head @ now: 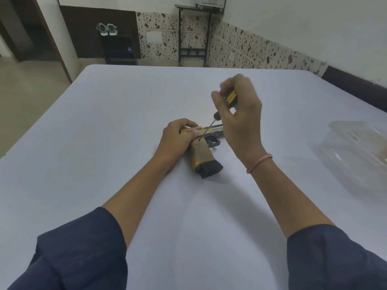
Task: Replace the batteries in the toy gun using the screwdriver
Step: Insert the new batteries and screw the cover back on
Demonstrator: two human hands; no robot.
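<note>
Toy gun lies on its side near the middle of the white surface, its handle end pointing toward you. Your left grip curls over the gun's rear, thumb pressed on top. Your right grip pinches the yellow-and-black screwdriver by its handle, tilted, with the tip touching the gun just above the handle. A clear plastic container sits well apart on your right.
</note>
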